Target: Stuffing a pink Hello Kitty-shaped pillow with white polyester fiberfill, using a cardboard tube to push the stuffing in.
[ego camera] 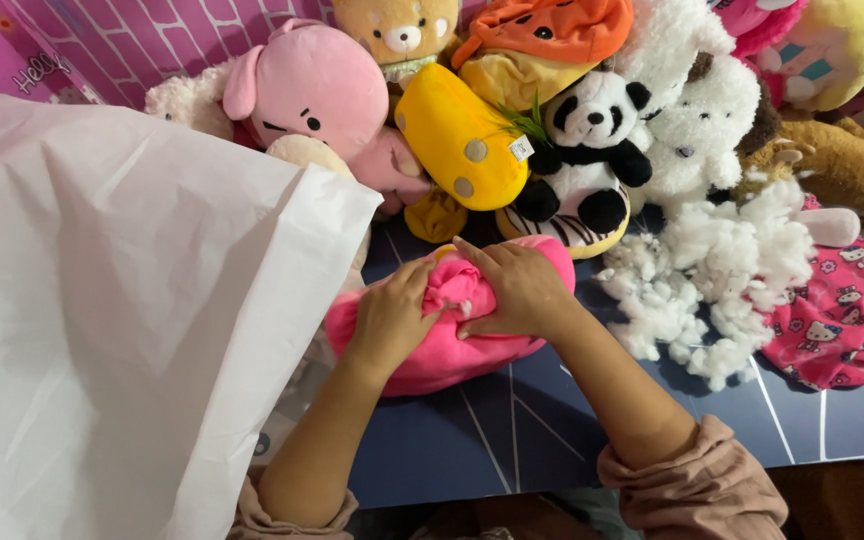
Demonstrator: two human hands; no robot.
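2 hands on 1 pink plush [452,345] at worktop [512,430] centre. Left hand [392,315] clamped on its top fold; right hand [517,290] pressed over it, fingers closed. 1 stuffing pile [712,270] right, 1 white bag [122,300] left, 1 panda [592,150] behind.
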